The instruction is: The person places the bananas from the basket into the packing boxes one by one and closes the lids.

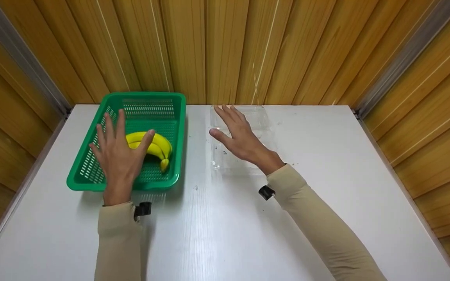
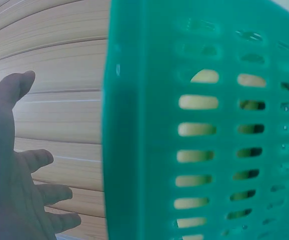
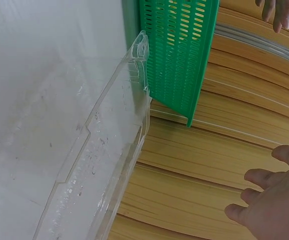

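Yellow bananas (image 1: 164,145), joined at one stem, lie inside a green plastic basket (image 1: 181,136) on the left of the table. Above the basket, my left hand (image 1: 120,158) is spread with its fingers straight, covering part of the bananas. In the left wrist view that hand (image 2: 19,170) shows beside the slotted basket wall (image 2: 129,125), apart from it and holding nothing. My right hand (image 1: 244,142) hovers, fingers extended, over a clear plastic box (image 1: 225,162). The right wrist view shows the box (image 3: 109,140) below, with the hand (image 3: 279,195) off to its side.
The white table (image 1: 217,234) backs onto a wood-panelled wall (image 1: 225,50), with more panelling on both sides. The basket and the clear box stand near the table's far edge, with a narrow gap between them. Both sleeves carry a small black wrist device (image 1: 266,192).
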Demonstrator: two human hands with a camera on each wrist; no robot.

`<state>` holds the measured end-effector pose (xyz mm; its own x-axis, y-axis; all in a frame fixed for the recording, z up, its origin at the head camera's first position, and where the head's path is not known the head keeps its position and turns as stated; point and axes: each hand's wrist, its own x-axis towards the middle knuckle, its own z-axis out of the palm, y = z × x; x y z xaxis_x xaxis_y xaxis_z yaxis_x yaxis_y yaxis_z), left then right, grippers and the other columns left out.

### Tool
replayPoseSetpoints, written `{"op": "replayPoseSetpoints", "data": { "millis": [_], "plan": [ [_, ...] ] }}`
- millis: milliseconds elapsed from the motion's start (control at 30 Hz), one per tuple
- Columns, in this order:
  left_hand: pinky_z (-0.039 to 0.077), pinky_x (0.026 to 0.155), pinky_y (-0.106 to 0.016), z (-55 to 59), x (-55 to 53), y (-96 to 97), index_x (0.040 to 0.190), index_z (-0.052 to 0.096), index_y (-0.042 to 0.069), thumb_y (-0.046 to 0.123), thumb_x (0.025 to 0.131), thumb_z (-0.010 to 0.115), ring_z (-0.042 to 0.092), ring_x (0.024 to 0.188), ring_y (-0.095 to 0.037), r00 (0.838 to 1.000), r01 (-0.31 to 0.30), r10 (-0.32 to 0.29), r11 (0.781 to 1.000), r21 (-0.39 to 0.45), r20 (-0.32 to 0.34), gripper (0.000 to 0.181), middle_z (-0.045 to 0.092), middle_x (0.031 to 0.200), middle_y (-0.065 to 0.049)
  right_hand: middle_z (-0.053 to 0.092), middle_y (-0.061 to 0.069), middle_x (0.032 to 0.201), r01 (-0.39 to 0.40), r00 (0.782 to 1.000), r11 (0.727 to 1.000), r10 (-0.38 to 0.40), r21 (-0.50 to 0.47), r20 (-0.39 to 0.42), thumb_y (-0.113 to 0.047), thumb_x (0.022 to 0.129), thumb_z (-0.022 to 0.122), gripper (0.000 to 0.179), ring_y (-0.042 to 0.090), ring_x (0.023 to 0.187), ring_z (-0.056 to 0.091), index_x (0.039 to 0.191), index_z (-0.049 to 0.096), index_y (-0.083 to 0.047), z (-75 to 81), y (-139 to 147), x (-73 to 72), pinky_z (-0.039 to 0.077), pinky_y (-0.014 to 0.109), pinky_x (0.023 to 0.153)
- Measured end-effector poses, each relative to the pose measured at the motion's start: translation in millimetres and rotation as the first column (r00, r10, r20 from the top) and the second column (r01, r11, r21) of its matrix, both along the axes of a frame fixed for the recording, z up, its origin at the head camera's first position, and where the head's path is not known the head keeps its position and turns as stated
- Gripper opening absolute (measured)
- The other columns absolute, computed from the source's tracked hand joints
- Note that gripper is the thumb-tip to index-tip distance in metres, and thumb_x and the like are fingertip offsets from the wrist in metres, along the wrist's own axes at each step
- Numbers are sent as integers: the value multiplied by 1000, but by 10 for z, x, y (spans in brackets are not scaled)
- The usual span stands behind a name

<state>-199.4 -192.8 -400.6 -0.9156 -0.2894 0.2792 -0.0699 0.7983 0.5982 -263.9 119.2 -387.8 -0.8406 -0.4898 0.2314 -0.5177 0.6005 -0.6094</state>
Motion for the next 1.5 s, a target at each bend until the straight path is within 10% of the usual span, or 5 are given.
{"op": "replayPoseSetpoints", "data": {
  "millis": [1500],
  "plan": [
    [-5, 120, -74, -252, 331, -517, 172, 20, 25, 71, 98, 53, 2, 162, -40, 985, -168, 171, 979, 117, -16, 93, 7, 178, -12, 15, 6, 177, -85, 989, 996, 79, 40, 128, -60, 105, 50, 83, 28, 163, 6, 172, 19, -21, 2, -414, -4, 8, 60, 128]
  ]
}}
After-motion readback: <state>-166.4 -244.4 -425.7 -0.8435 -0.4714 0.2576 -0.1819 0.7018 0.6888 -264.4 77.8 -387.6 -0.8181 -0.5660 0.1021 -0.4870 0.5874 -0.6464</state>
